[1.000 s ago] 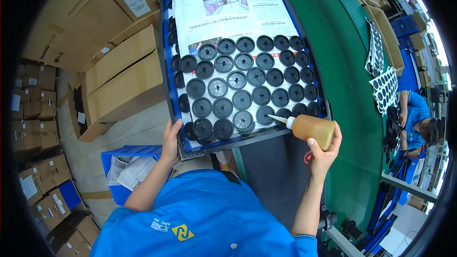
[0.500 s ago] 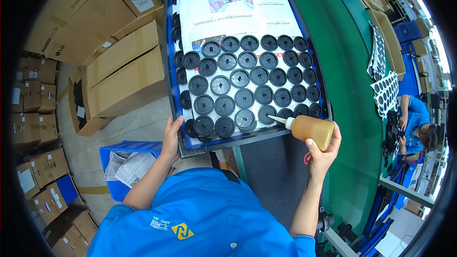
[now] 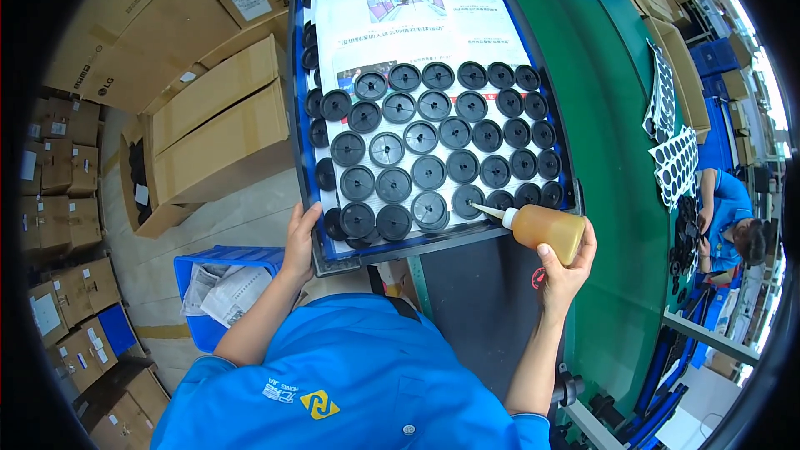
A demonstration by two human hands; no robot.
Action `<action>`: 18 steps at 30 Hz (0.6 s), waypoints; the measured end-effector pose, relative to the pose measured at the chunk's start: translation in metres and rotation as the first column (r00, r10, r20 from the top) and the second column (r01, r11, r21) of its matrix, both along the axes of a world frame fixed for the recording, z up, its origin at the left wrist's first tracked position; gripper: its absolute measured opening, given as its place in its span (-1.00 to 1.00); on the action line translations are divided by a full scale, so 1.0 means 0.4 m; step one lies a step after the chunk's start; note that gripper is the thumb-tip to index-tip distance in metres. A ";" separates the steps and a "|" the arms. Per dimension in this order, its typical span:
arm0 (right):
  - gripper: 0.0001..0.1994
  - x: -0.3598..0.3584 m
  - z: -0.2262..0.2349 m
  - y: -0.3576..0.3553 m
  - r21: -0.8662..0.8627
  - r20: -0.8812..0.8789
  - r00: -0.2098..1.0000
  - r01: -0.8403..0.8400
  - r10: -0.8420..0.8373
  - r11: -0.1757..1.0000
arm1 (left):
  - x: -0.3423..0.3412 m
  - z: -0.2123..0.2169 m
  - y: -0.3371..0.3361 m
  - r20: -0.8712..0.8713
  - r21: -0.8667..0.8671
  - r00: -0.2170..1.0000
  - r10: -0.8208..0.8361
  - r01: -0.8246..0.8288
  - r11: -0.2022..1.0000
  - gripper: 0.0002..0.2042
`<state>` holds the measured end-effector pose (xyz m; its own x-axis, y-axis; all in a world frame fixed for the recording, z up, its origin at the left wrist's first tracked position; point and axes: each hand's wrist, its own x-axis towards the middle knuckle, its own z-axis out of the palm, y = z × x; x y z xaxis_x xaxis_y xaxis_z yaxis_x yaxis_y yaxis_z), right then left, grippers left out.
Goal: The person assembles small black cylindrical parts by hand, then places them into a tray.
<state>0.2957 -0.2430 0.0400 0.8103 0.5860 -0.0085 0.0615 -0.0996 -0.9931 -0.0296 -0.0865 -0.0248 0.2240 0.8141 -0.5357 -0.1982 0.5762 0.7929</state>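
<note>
My right hand is closed round a squeeze bottle of amber liquid, tilted on its side. Its thin pale nozzle points left, the tip at the middle of a black disc in the nearest row. At the near left corner of the black-rimmed tray, my left hand grips the edge. Several round black discs, each with a small raised centre, lie in rows on newspaper inside the tray. Some discs at the left and near edges lie beneath others.
A blue crate with crumpled newspaper stands at lower left. Cardboard boxes are stacked along the left. A green worktop runs on the right, with sheets of black circles. Beyond it a co-worker in blue handles black parts.
Almost nothing differs. My right hand and the bottle have shifted very slightly, with the nozzle tip staying at the same disc. My left hand keeps its place on the tray.
</note>
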 end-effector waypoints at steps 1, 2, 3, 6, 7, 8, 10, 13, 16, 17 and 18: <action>-0.24 0.001 0.000 -0.003 0.028 -0.103 0.995 0.005 -0.002 1.000 | -0.004 -0.007 0.000 -0.004 0.004 1.000 -0.008 0.008 1.000 -0.69; -0.25 0.001 0.000 -0.007 0.054 -0.205 0.979 0.012 -0.001 0.998 | -0.007 -0.013 -0.001 -0.008 0.009 1.000 -0.015 0.015 1.000 -0.68; -0.25 0.002 0.001 -0.010 0.080 -0.305 0.952 0.020 0.005 0.997 | -0.011 -0.019 -0.001 -0.012 0.014 1.000 -0.020 0.021 1.000 -0.67; -0.25 0.005 -0.008 -0.022 0.224 -0.535 0.843 0.080 0.054 0.971 | -0.011 -0.033 -0.004 -0.028 0.008 0.999 0.014 -0.014 1.000 -0.67; -0.25 0.005 -0.012 -0.024 0.282 -0.635 0.768 0.128 0.085 0.951 | -0.008 -0.036 -0.005 -0.035 0.003 0.999 0.026 -0.026 1.000 -0.67; -0.26 0.001 -0.015 -0.018 0.329 -0.723 0.680 0.182 0.123 0.927 | -0.009 -0.036 -0.004 -0.041 -0.001 0.998 0.039 -0.039 0.999 -0.67; -0.25 -0.021 -0.012 -0.001 0.290 -0.603 0.790 0.087 0.111 0.953 | -0.007 -0.033 -0.005 -0.040 0.005 0.998 0.042 -0.042 0.999 -0.67; -0.25 -0.062 -0.001 0.028 0.096 -0.131 0.983 -0.119 0.131 0.988 | -0.009 -0.031 -0.006 -0.021 0.022 1.000 0.016 -0.016 1.000 -0.68; -0.23 -0.081 0.005 0.040 0.059 -0.081 0.986 -0.144 0.149 0.988 | -0.008 -0.025 -0.004 0.010 0.001 1.000 0.026 -0.026 1.000 -0.63; -0.22 -0.086 0.006 0.043 0.043 -0.056 0.986 -0.152 0.154 0.987 | -0.008 -0.022 -0.004 0.027 -0.007 0.999 0.027 -0.027 1.000 -0.60; -0.21 -0.088 0.007 0.043 0.026 -0.030 0.987 -0.158 0.159 0.987 | -0.009 -0.022 -0.004 0.043 -0.015 0.999 0.027 -0.026 1.000 -0.58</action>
